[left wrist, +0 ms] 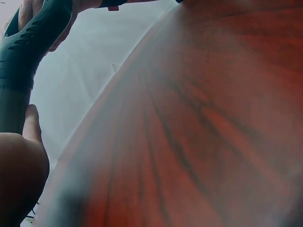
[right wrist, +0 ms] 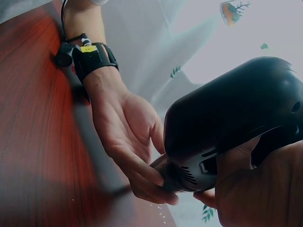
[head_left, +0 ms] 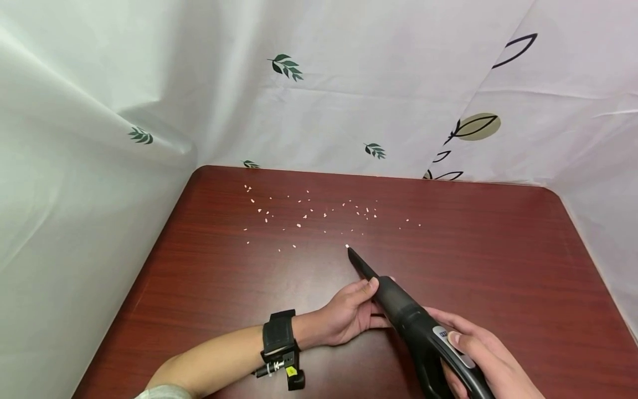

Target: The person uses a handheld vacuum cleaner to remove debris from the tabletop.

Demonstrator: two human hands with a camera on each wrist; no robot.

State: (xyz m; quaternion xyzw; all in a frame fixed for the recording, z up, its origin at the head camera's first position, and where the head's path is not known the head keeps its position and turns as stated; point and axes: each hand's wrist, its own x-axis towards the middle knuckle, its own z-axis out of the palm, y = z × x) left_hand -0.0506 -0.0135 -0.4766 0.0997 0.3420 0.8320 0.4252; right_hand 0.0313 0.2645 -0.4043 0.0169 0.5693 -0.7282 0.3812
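A black handheld vacuum cleaner [head_left: 408, 316] slants over the table, its narrow nozzle [head_left: 363, 264] pointing away and to the left. My right hand [head_left: 490, 354] grips its handle, with the thumb on the grey control panel. Near the front of the body, my left hand [head_left: 349, 313] holds the barrel, thumb on top and fingers beneath; the right wrist view shows this left hand [right wrist: 128, 125] from below. White scraps [head_left: 299, 225] lie scattered over the far half of the table, one right at the nozzle tip. In the left wrist view the vacuum cleaner [left wrist: 23, 61] appears at the left edge.
The reddish-brown wooden table [head_left: 199, 288] has rounded far corners. A white curtain [head_left: 339, 100] with leaf prints hangs behind it and along both sides. A black strap with a small camera [head_left: 279, 335] is worn on the left wrist.
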